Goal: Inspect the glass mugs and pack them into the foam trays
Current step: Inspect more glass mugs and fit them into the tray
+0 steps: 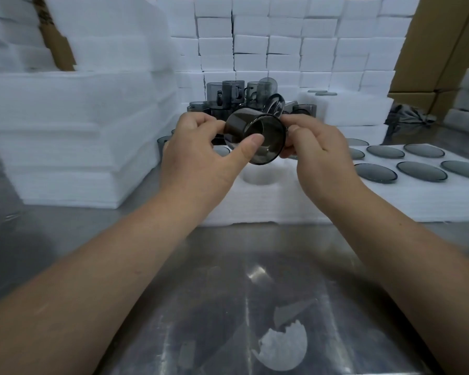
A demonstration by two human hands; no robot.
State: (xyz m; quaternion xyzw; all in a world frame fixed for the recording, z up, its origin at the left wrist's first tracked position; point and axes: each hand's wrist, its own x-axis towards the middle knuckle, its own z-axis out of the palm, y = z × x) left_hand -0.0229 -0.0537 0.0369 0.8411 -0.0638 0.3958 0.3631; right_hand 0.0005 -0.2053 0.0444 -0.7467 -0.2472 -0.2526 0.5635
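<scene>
A smoky grey glass mug (252, 131) lies on its side in mid-air, its open mouth facing me. My left hand (201, 155) holds its base end, thumb laid across the rim. My right hand (317, 152) pinches the rim's right side, where the handle is hidden. Under the mug lies a white foam tray (268, 201) with an empty round pocket (259, 177). Behind my hands stands a cluster of more grey mugs (236, 96).
Several grey glass saucers (420, 170) sit in a foam tray at the right. Foam sheets (73, 136) are stacked at the left, white foam blocks (284, 39) walled up behind, cardboard boxes (439, 44) at the right. Foam scraps (284, 345) lie on the steel table (228, 307).
</scene>
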